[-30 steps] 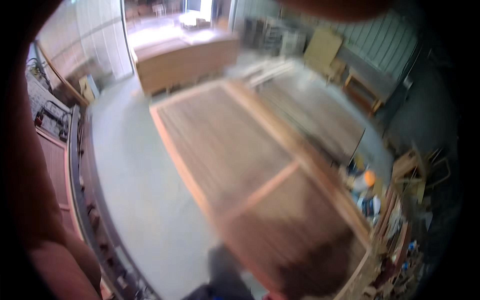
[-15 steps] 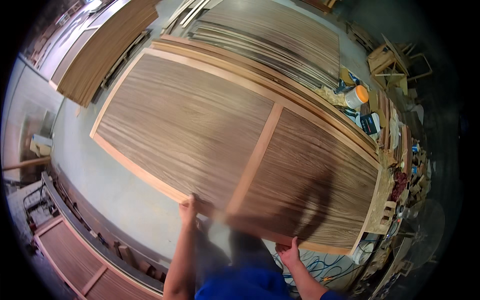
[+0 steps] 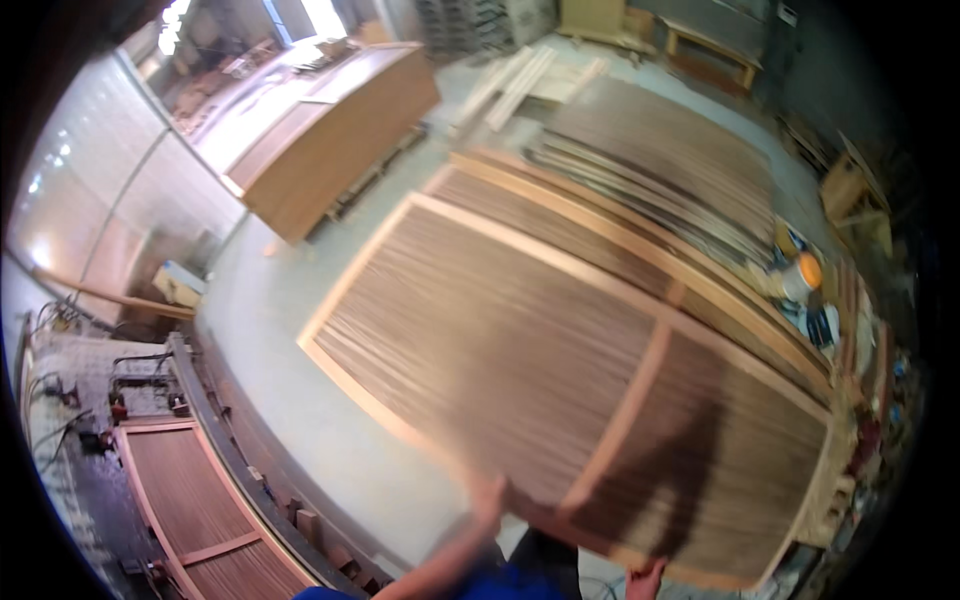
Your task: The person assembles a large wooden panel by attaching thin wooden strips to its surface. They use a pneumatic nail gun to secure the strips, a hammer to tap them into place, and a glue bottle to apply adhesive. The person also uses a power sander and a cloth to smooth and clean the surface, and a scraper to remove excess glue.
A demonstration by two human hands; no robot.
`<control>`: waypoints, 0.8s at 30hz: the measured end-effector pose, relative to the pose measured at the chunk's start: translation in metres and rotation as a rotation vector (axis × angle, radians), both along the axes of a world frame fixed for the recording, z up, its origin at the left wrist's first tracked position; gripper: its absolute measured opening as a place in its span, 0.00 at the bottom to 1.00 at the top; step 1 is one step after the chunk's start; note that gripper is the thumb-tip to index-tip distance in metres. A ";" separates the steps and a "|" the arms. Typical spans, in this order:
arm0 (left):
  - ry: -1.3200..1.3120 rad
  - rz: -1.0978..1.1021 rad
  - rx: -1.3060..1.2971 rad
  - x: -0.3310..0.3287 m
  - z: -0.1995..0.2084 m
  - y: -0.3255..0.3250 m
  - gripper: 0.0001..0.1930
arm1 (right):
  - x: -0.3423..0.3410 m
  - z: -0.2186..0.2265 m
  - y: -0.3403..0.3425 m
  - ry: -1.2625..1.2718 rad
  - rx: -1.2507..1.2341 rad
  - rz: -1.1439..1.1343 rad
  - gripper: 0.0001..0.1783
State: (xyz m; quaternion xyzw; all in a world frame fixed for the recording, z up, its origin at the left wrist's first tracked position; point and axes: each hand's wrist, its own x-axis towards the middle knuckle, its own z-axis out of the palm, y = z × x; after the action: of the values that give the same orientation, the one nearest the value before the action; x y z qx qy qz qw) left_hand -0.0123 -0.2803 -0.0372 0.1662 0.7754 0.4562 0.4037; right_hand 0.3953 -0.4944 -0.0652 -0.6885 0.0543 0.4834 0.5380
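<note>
A large framed wood door panel (image 3: 480,340), brown-grained with pale rails and a crossbar, slants in front of me. My left hand (image 3: 488,497) is closed on its near edge, left of the crossbar; motion blurs the fingers a little. Further right along that same edge, my right hand (image 3: 646,578) grips the frame, partly cut off by the picture's lower rim. Behind the held panel, another framed panel (image 3: 560,220) shows as a strip, lying on a stack.
A tall stack of boards (image 3: 340,140) stands on a pallet at far left. Flat sheets (image 3: 670,140) are piled at the back. A white tub with an orange lid (image 3: 800,275) is at right. At lower left, a machine bed (image 3: 235,450) runs beside another framed panel (image 3: 190,480).
The held panel has come toward me, away from the stack, baring a strip of the panel behind it. Both hands keep their grip. My view has swung left and up.
</note>
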 end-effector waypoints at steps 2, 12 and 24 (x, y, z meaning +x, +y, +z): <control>-0.231 0.106 -0.060 -0.021 -0.045 -0.031 0.34 | -0.022 0.057 -0.001 0.161 -0.013 0.144 0.32; -0.046 0.745 -0.137 0.027 0.022 0.022 0.51 | 0.078 0.150 0.469 -1.373 0.258 0.994 0.09; -0.328 0.854 -0.161 0.005 -0.070 -0.037 0.42 | 0.089 0.122 0.628 -1.378 -0.185 1.434 0.42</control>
State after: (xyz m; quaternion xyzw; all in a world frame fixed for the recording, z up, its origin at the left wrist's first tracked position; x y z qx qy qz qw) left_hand -0.0072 -0.3173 -0.1068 -0.2744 0.7333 0.5401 0.3085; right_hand 0.4838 0.1334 0.0563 -0.7278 -0.6606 0.1827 -0.0224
